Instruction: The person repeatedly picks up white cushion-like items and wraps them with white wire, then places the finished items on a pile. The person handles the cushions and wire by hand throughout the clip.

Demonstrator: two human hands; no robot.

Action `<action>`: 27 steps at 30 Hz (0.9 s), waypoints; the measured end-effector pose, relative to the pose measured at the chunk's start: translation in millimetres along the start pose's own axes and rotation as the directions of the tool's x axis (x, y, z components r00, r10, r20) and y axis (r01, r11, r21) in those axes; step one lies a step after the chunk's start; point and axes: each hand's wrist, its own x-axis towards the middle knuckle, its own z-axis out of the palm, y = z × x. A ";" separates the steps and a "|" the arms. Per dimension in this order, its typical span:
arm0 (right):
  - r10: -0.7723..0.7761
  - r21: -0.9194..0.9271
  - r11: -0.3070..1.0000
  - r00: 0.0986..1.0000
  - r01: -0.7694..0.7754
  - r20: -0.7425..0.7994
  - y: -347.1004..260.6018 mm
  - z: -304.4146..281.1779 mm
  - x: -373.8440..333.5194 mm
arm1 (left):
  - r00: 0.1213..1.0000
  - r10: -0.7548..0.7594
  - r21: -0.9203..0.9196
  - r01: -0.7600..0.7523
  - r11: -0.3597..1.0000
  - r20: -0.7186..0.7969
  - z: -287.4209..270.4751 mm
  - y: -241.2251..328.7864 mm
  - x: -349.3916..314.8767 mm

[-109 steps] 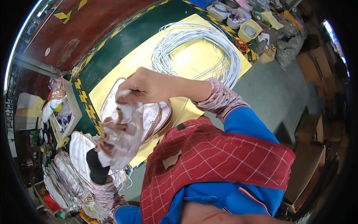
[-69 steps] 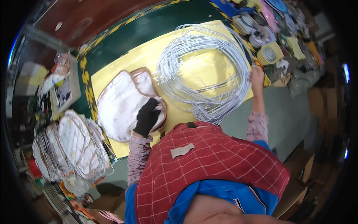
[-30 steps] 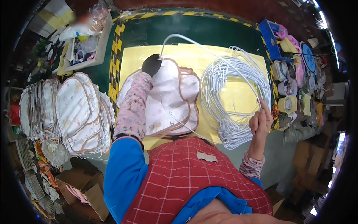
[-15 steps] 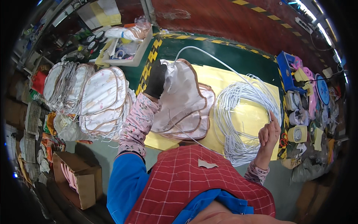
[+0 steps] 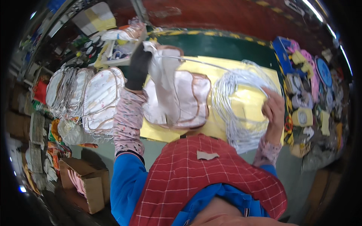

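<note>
My left hand [image 5: 138,67], in a black glove, is closed on a white fabric piece [image 5: 164,81] with brown edging. The piece hangs bunched and blurred above a pile of similar brown-edged fabric pieces [image 5: 194,94]. A white cord [image 5: 203,62] runs from the held piece to a large loose coil of white cord [image 5: 225,109] on the right. At the coil's right side is my bare right hand [image 5: 275,107], forefinger stretched toward the strands and the other fingers curled. Whether a strand lies inside those fingers is hidden.
Yellow sheets [image 5: 247,103] cover part of the green table [image 5: 200,42]. At the left stand stacks of patterned fabric pieces [image 5: 103,94], with a white bin [image 5: 115,56] behind. A blue crate [image 5: 281,54] and small containers line the right. An open cardboard box [image 5: 100,188] sits lower left.
My left hand has lifted the fabric piece up and left off the pile, and the cord's high arc has flattened. The right hand stays beside the coil.
</note>
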 end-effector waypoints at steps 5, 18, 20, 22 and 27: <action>-0.134 -0.327 0.917 0.948 0.229 0.289 -16.3 65.2 48.2 | 0.914 0.212 0.271 -0.314 0.910 0.345 56.3 66.9 14.6; -0.115 -0.538 0.788 0.929 0.301 0.352 18.1 84.2 60.8 | 0.875 0.337 0.644 -0.485 0.592 0.349 78.3 36.5 -35.4; -0.284 -0.560 0.702 0.894 0.441 0.347 20.7 85.0 56.9 | 0.860 0.299 0.576 -0.501 0.646 0.414 85.4 56.5 -26.4; -0.314 -0.474 0.769 0.899 0.430 0.306 8.6 62.0 45.2 | 0.882 0.369 0.589 -0.470 0.657 0.293 50.8 69.0 -10.5; 0.004 -0.414 0.907 0.981 0.077 0.192 20.1 76.7 46.1 | 0.959 0.209 0.579 -0.283 0.765 0.192 29.7 7.1 -21.9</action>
